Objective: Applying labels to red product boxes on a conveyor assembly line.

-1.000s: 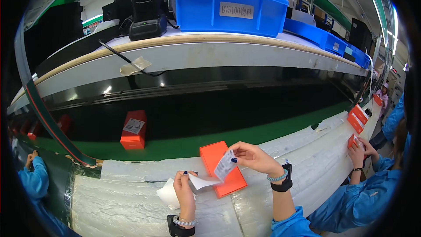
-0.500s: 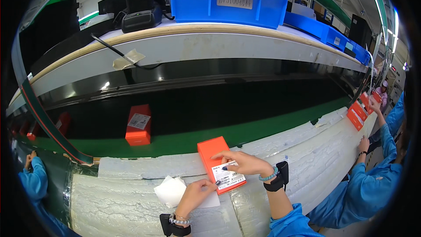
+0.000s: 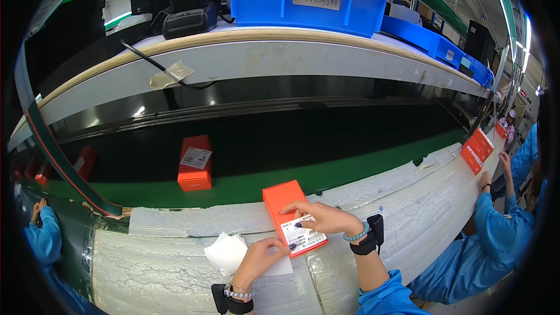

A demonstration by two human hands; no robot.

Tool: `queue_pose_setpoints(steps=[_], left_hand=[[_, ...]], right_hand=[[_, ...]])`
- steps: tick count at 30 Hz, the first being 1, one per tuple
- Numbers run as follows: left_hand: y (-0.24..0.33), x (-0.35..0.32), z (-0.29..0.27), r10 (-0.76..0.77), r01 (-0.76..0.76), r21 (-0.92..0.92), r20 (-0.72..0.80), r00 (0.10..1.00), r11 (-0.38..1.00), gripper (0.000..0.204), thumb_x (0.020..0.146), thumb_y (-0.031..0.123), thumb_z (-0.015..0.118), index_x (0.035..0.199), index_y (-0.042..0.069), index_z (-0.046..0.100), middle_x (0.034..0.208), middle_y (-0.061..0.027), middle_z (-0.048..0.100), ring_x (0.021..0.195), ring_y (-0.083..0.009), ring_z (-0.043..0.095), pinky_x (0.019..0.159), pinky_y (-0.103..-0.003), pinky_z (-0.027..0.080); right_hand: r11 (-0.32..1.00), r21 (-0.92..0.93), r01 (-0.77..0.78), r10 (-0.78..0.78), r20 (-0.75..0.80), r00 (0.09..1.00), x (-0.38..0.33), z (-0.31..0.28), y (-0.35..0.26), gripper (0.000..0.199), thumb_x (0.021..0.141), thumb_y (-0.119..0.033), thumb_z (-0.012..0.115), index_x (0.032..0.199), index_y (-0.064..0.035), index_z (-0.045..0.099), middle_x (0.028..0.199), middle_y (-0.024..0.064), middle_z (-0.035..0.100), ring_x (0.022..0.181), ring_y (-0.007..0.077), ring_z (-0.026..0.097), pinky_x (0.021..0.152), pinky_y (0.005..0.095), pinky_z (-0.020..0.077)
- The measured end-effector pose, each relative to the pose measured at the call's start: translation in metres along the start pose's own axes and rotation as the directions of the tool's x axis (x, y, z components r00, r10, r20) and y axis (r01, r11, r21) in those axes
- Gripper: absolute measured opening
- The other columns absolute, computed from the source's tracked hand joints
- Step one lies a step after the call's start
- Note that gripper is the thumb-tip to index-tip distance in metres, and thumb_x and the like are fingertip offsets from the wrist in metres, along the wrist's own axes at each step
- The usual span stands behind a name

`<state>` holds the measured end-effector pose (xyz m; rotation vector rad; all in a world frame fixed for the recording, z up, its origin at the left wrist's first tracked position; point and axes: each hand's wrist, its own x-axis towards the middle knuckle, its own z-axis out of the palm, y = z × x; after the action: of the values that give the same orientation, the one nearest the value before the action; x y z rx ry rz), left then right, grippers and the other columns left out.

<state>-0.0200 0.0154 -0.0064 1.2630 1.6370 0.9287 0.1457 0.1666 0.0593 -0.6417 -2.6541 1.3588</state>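
Observation:
A red box [image 3: 283, 196] lies tilted on the pale, film-covered worktop in front of me, with a printed white label [image 3: 297, 241] on its near part. My left hand [image 3: 261, 258] is closed in a pinch at the label's lower left corner. Over the label's upper part, my right hand [image 3: 329, 219] has its index finger stretched across the box and another fingertip with a dark nail touching the label. Its index finger and that fingertip are apart. White sheets of paper [image 3: 224, 253] lie beside and partly beneath my left hand.
Beyond the worktop runs a green conveyor belt [image 3: 251, 191] carrying another labelled red box [image 3: 195, 166]. A shelf [image 3: 280, 55] with a blue bin [image 3: 303, 9] spans above. Co-workers in blue sit right [image 3: 461, 256] and left [image 3: 46, 236]. Red boxes [image 3: 477, 151] are stacked far right.
The red box on the belt has shifted to the right. The right co-worker's raised hand has drawn back from the stacked boxes. My hands have barely moved.

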Motion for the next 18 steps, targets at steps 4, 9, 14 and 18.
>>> queue_pose_setpoints(steps=[4,9,14,18], left_hand=[[0.0,-0.0009,0.0,0.004,-0.004,0.001,-0.001,1.0,1.0,0.031,0.082,0.033,0.07,0.09,0.004,0.069,0.088,-0.0116,0.07,0.082,-0.0215,0.067,0.076,-0.031,0.05],[-0.0027,0.0002,0.0004,-0.009,0.009,-0.001,-0.007,1.0,1.0,0.03,0.082,0.033,0.071,0.089,0.004,0.069,0.086,-0.0115,0.07,0.08,-0.0212,0.067,0.075,-0.031,0.05],[-0.0034,0.0019,0.0014,-0.022,0.022,0.001,-0.003,1.0,1.0,0.029,0.081,0.033,0.071,0.089,0.005,0.069,0.086,-0.0118,0.07,0.079,-0.0215,0.067,0.074,-0.032,0.05],[-0.0057,0.0016,0.0019,0.002,-0.002,-0.004,-0.016,1.0,1.0,0.029,0.081,0.034,0.071,0.089,0.005,0.069,0.086,-0.012,0.07,0.079,-0.0216,0.067,0.074,-0.032,0.05]], right_hand=[[1.0,-0.006,-0.002,0.002,0.002,1.0,-0.0009,-0.0007,-0.0019,0.046,0.086,-0.006,0.057,0.131,-0.0117,0.05,0.102,0.0095,0.065,0.101,0.0231,0.061,0.088,0.0375,0.0467],[1.0,-0.006,0.005,-0.005,0.002,1.0,0.0003,0.0,-0.0008,0.046,0.086,-0.006,0.058,0.131,-0.0124,0.05,0.102,0.0095,0.065,0.1,0.0231,0.062,0.087,0.0381,0.047],[1.0,-0.007,-0.014,0.014,0.002,1.0,0.0001,-0.001,-0.0028,0.045,0.086,-0.005,0.057,0.13,-0.0106,0.05,0.104,0.0103,0.065,0.103,0.0226,0.061,0.087,0.0373,0.0472],[1.0,-0.012,-0.002,0.002,0.007,1.0,0.0015,0.0014,0.0018,0.044,0.085,-0.004,0.056,0.129,-0.0093,0.05,0.106,0.0106,0.065,0.104,0.0227,0.061,0.086,0.0365,0.0475]])
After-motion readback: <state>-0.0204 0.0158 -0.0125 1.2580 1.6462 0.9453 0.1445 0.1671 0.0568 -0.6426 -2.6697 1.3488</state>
